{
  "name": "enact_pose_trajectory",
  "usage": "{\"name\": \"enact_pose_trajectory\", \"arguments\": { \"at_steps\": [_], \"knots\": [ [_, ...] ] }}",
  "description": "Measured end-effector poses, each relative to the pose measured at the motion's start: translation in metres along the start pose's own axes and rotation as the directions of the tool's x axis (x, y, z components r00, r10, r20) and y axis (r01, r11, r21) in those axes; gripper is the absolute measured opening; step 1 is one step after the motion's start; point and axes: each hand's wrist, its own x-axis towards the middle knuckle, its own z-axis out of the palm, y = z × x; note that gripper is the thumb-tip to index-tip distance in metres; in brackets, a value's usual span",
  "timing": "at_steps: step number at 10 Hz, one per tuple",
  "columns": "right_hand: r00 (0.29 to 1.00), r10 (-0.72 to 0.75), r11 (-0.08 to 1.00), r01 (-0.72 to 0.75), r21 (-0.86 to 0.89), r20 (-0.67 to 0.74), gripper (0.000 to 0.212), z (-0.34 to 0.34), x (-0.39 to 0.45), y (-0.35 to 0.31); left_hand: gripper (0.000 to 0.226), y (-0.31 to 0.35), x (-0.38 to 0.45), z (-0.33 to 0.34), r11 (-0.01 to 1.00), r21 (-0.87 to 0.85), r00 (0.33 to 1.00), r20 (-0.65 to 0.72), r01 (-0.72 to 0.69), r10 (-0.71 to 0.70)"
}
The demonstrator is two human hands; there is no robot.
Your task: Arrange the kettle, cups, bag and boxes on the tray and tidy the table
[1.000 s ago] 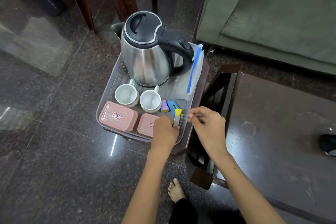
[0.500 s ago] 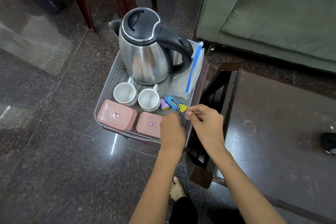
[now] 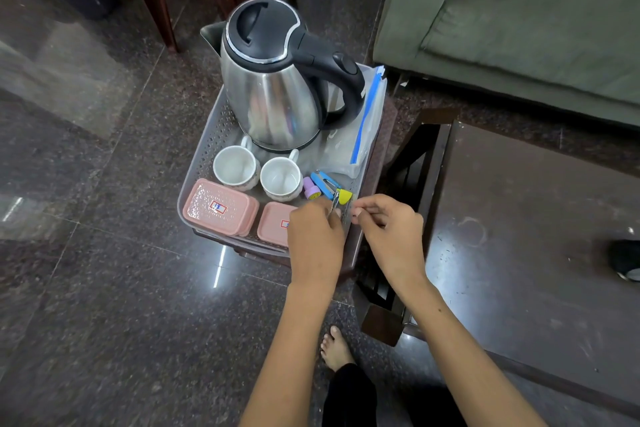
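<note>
most of your job looks done: the kettle [image 3: 273, 94] stands at the back of the tray [image 3: 211, 149], the bag [image 3: 363, 125] just beside it, two cups [image 3: 258, 175] in the middle, two pink boxes [image 3: 239, 213] along the near edge. your left hand [image 3: 317, 236] pinches a small yellow-tipped tool [image 3: 341, 201] over the tray's near right corner; your right hand [image 3: 388, 229] is curled narrow just beside it, holding what i cannot tell. the dark counter [image 3: 519, 253] to your right looks nearly tidy.
</note>
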Motion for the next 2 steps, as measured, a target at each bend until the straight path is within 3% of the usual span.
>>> {"name": "enact_pose_trajectory", "arguments": {
  "at_steps": [2],
  "knots": [
    [0.998,-0.023,1.000,0.022,-0.017,-0.060,0.013,-0.015,-0.007,-0.002,0.020,0.012,-0.020,-0.012,0.993,-0.110,0.991,-0.134,-0.046,0.031]
  ]
}}
